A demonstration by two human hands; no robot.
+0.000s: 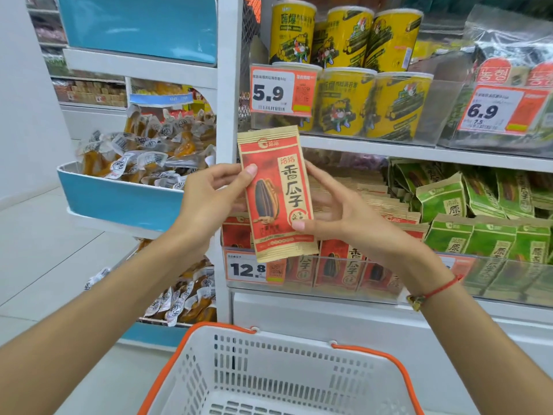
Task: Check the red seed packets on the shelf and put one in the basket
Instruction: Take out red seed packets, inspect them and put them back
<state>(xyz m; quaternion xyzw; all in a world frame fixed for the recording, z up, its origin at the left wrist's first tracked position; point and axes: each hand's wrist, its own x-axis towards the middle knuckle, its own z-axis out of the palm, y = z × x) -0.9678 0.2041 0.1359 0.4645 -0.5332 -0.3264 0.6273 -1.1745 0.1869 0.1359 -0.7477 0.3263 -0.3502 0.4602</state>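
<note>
red seed packet (276, 193), flat crinkled paper, pinched between both hands

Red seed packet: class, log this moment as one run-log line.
step: checking | red seed packet: upright, front showing | left hand, right hand: pinch its sides | basket: below, packet not in

Both hands hold one red seed packet (276, 193) upright in front of the shelf (419, 149): the left hand (209, 199) pinches its left edge with the thumb on the front, and the right hand (344, 214) grips its right edge. Behind it, more red packets (338, 265) stand in the shelf bin beside green packets (490, 241). A white basket (281, 375) with orange handles sits below the hands.
</note>
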